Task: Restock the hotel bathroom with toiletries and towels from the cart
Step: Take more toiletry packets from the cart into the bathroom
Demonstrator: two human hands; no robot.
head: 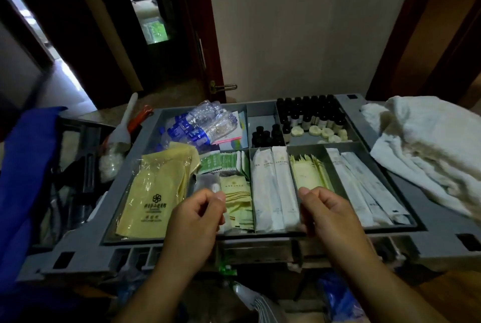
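The grey cart tray [260, 238] has several compartments of toiletries. My left hand [197, 214] is pinched on a small clear packet [207, 183] above the flat yellow sachets [238, 199]. My right hand [326, 214] is curled at the near end of the pale yellow sachet stack [308, 175], thumb and forefinger closed on the front sachet. Between my hands lie long white wrapped packs [273, 187]. More long white packs [364, 187] fill the right compartment. Dark small bottles [309, 114] and round soaps [321, 131] sit at the back. White towels [426, 145] are heaped on the cart's right side.
Crushed water bottles [200, 124] and a large yellow bag [156, 190] fill the tray's left part, with green sachets [223, 162] beside them. A blue cloth bag [23, 166] hangs at the left. A door with a brass handle [223, 86] and a wall stand behind the cart.
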